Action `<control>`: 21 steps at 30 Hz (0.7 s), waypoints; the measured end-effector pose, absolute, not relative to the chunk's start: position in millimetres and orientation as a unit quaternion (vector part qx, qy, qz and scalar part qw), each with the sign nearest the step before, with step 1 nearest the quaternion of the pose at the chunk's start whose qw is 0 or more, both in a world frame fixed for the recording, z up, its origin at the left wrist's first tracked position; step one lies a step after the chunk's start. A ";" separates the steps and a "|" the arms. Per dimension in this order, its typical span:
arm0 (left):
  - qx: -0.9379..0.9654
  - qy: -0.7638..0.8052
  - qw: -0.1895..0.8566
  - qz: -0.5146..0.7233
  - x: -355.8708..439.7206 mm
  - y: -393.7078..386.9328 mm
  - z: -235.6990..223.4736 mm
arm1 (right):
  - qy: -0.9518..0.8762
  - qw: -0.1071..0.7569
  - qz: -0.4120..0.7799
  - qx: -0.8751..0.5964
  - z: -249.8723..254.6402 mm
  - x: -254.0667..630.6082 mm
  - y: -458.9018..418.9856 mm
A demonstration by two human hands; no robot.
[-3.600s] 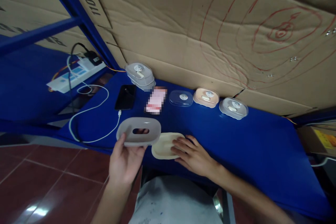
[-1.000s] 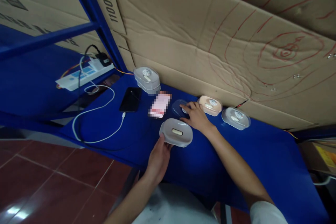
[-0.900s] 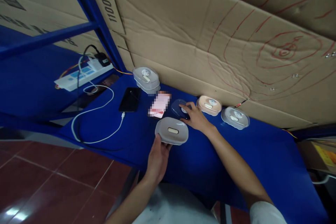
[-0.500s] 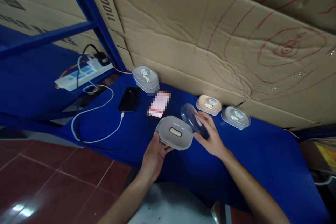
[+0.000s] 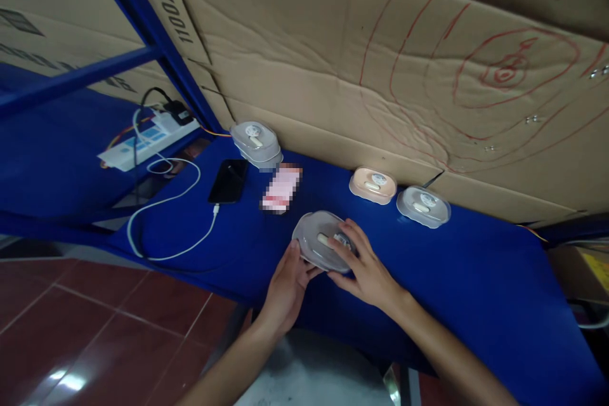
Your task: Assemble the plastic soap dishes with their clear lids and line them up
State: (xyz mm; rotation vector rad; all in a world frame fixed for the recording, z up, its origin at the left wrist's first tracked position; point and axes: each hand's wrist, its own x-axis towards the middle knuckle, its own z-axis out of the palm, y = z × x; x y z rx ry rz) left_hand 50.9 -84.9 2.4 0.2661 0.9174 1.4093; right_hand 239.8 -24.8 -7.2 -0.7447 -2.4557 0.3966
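My left hand [image 5: 288, 282] grips a shallow grey oval dish [image 5: 314, 259] from the left, thumb at its rim and fingers underneath. Over the dish lies a clear plastic lid [image 5: 314, 223] with a round sticker, partly covered by fingers. My right hand [image 5: 368, 266] holds this lid from the right, its fingers across the top. A small cream oblong piece shows through the lid in the middle of the dish. Whether the lid sits fully on the rim I cannot tell.
Behind stand a lidded peach dish [image 5: 373, 185], a lidded grey dish [image 5: 423, 206] and stacked grey dishes [image 5: 257, 144] by the cardboard wall [image 5: 295, 63]. A black phone [image 5: 228, 181], a lit phone [image 5: 282, 189], a white cable [image 5: 166, 258] and a power strip [image 5: 147, 143] are left.
The clear lid has moved left and down from beside the grey dish onto its top, carried by my right hand. My left hand still holds the dish. The view has shifted slightly.
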 end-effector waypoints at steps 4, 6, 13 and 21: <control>0.105 0.392 0.689 0.600 47.2 -87.3 -6.4 | -0.890 0.297 0.195 -0.284 -19.3 240.4 -27.5; 0.105 0.388 0.703 0.586 43.1 -88.4 -10.5 | -0.895 0.291 0.195 -0.276 -21.2 240.1 -21.4; 0.161 0.460 0.636 0.599 27.1 -95.3 -10.2 | -0.926 0.224 0.145 -0.265 -18.5 226.6 70.8; 0.224 0.487 0.682 0.498 25.2 -105.5 -12.8 | -0.930 0.196 0.102 -0.293 0.3 230.2 124.9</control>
